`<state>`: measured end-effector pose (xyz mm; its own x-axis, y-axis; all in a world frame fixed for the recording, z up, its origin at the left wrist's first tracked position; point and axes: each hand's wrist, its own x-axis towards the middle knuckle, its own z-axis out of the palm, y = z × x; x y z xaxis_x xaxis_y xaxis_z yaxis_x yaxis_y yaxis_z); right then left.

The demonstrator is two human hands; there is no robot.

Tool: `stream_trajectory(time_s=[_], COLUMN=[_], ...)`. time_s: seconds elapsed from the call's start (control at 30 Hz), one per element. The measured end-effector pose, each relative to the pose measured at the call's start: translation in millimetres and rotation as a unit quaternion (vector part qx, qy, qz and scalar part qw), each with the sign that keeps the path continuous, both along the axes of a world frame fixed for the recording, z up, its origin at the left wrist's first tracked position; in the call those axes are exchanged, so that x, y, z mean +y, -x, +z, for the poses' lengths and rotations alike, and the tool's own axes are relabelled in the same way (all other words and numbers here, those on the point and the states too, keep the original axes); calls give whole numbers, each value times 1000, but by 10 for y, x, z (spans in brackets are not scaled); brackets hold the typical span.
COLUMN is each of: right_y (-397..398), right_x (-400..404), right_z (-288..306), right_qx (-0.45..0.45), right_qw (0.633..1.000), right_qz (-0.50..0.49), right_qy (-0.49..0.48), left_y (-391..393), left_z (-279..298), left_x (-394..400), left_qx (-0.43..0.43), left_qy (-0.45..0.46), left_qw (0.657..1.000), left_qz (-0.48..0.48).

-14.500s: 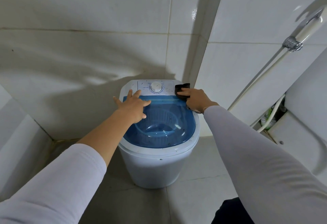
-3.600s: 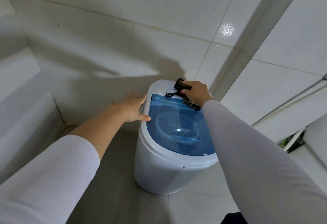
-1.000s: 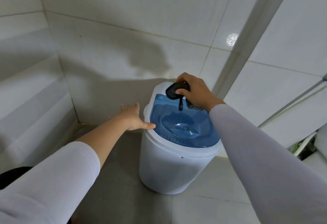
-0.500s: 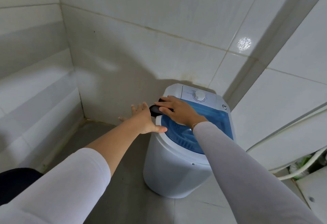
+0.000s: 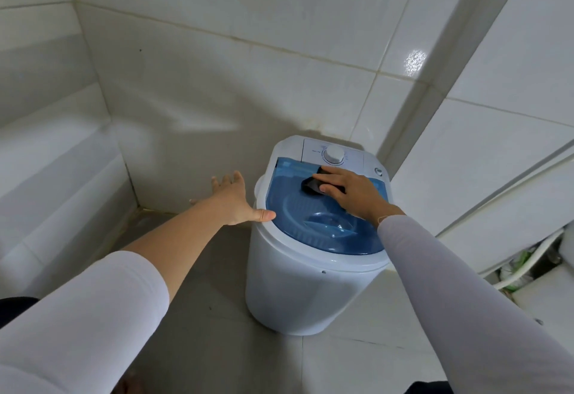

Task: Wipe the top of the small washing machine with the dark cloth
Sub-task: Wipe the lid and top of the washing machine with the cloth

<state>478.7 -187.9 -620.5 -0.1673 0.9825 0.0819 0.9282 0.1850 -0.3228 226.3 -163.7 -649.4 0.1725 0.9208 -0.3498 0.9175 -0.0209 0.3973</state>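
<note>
The small white washing machine (image 5: 298, 294) stands on the floor in a tiled corner, with a clear blue lid (image 5: 289, 204) and a white dial (image 5: 333, 155) on its back panel. My right hand (image 5: 354, 191) lies flat on the lid's back half and presses the dark cloth (image 5: 310, 186) against it; most of the cloth is hidden under the fingers. My left hand (image 5: 233, 201) is spread, its thumb resting on the machine's left rim and the fingers reaching past the side.
White tiled walls close in behind and to the right of the machine. A white ledge (image 5: 56, 176) runs along the left. White hoses (image 5: 528, 263) and some clutter sit low at the right. Grey floor tiles (image 5: 205, 316) lie in front.
My right hand slid the cloth from the machine's left rim onto the middle back of the blue lid. The left hand stayed at the left rim.
</note>
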Motion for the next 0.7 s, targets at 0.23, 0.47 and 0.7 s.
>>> stream_trajectory(time_s=[0.23, 0.47, 0.7], right_y=[-482, -632, -431], right_x=[-279, -515, -453], right_z=[-33, -124, 206], right_qx=[-16, 38, 49], right_qw=[996, 981, 980], right_qz=[-84, -173, -170], right_qy=[-32, -74, -87], left_y=[-3, -30, 10], left_z=[-10, -22, -97], left_x=[37, -38, -183], left_qx=[21, 9, -24], left_qy=[-12, -28, -29], left_qw=[1000, 999, 999], left_qz=[0, 16, 6])
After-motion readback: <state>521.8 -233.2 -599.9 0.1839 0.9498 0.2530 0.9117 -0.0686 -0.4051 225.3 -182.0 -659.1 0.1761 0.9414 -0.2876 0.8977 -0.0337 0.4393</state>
